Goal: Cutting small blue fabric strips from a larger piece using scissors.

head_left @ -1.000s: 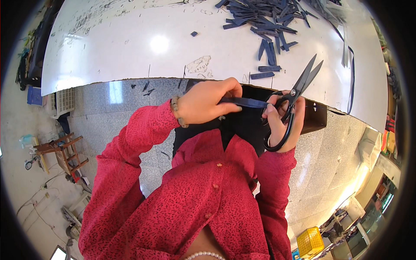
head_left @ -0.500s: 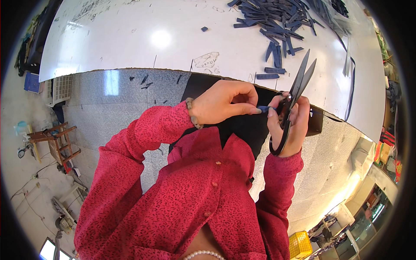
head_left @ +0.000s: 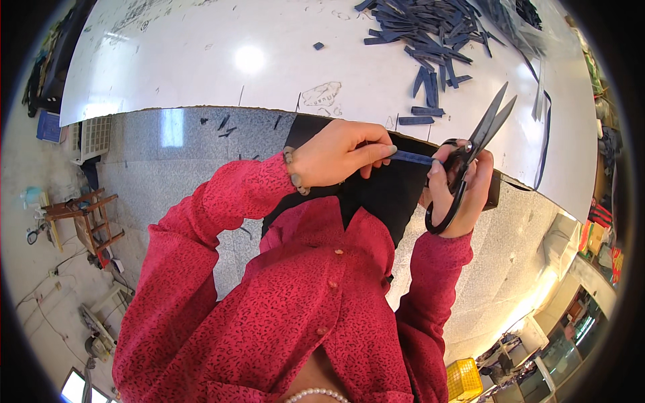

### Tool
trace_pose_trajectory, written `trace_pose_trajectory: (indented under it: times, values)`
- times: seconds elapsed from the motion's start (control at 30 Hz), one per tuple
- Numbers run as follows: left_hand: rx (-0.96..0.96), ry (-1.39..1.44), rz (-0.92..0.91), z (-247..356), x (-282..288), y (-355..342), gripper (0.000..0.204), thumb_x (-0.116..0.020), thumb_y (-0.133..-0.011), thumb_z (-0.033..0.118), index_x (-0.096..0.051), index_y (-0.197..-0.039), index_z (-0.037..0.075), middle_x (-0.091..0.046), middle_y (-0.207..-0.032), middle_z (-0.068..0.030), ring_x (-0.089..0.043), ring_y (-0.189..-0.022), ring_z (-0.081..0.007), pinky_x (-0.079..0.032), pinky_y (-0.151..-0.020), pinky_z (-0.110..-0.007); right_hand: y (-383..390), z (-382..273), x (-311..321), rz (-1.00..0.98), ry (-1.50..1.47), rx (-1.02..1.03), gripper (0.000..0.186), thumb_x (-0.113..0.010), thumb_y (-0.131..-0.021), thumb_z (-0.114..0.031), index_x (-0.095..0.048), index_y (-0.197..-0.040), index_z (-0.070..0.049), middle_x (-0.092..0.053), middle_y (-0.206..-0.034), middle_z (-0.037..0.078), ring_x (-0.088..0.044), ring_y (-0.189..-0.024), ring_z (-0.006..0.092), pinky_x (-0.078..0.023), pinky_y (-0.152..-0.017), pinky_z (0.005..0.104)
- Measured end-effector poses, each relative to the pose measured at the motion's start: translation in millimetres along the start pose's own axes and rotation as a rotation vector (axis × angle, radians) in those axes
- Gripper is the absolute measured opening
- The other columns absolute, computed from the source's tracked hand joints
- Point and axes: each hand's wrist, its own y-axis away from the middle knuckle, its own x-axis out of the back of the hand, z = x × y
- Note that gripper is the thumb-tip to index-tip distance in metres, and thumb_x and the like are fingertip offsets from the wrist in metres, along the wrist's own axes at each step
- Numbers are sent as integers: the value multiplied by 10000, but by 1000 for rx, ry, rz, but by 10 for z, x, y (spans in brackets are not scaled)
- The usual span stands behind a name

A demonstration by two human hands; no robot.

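Note:
A narrow dark blue strip (head_left: 412, 157) stretches between my hands. My left hand (head_left: 339, 151), wearing a beaded bracelet, pinches its left end between thumb and fingers. In my right hand (head_left: 463, 185) is a pair of black scissors (head_left: 488, 121), blades angled up and right, slightly parted, over the table edge; the thumb and fingers of that hand also meet the strip's right end. On the white table (head_left: 188, 67) beyond them, a pile of dark blue cut strips (head_left: 433, 37) lies at the right, with a small square scrap (head_left: 318, 46) to its left.
Plastic wrap and long strips (head_left: 537, 77) lie at the table's right. A wooden chair (head_left: 84, 221) and grey crate (head_left: 91, 141) stand on the left. A yellow basket (head_left: 463, 376) is at lower right. My lap in black is under the table edge.
Over the last half second my left hand has moved slightly left and up and my right hand right with the scissors, so more of the strip shows between them.

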Motion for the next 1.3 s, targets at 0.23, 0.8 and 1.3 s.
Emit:
trace_pose_trajectory:
  times: [0.23, 0.8, 1.3]
  values:
    - [62, 1, 41, -13, 114, -44, 145, -575, -929, 140, -630, -921, 6, -605, -728, -9, -565, -687, -53, -449, -576, -213, -37, 167, -21, 54, 78, -14, 394, -600, -789, 94, -406, -1120, 0, -590, -851, 59, -569, -793, 101, -444, -738, 210]
    - [85, -81, 30, 3, 181, -99, 158, -610, -895, 144, -692, -927, 13, -660, -696, -23, -557, -577, -66, -433, -542, -218, -61, 236, -5, 86, 41, -74, 397, -603, -791, 87, -416, -1127, -11, -592, -843, 50, -575, -784, 97, -450, -736, 212]
    - [-28, -411, 159, -20, 172, -351, 141, -618, -843, 143, -667, -860, 12, -664, -650, -72, -653, -587, -169, -488, -576, -278, -146, 399, -123, 237, 331, -64, 374, -641, -813, -26, -461, -1140, -19, -607, -803, 35, -587, -699, 93, -472, -671, 225]
